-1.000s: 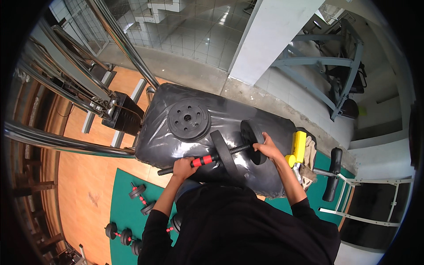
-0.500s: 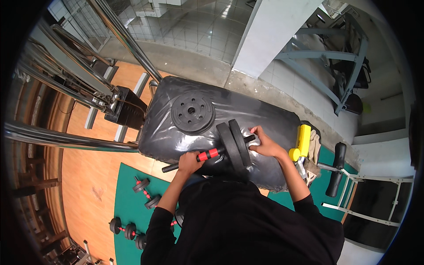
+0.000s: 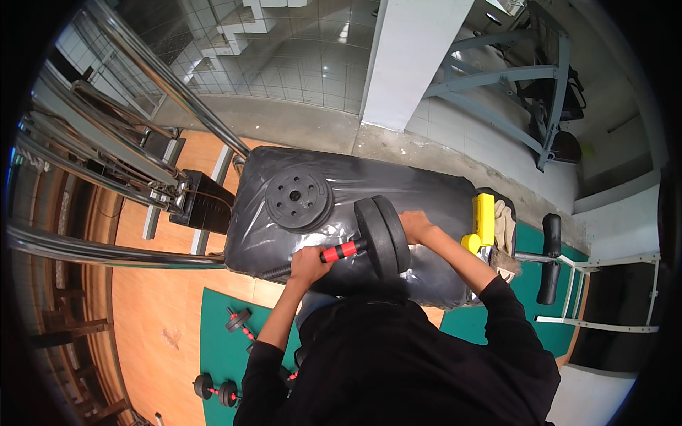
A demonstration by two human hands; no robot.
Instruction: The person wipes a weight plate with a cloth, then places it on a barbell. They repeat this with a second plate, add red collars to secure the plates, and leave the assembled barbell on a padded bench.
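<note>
On the plastic-wrapped black surface (image 3: 426,192), near edge: dumbbell bar (image 3: 339,250). Left hand (image 3: 307,264) clenches its red grip, steadying; right hand (image 3: 414,225) cups the plates (image 3: 382,236). Loose plate (image 3: 298,198) lies flat, left.

I count two weight plates (image 3: 382,237) on one dumbbell bar (image 3: 339,250), one loose plate (image 3: 298,199) on the desk (image 3: 426,195), one yellow tool (image 3: 483,224), and three small dumbbells (image 3: 217,389) on the floor mat (image 3: 217,334).
</note>
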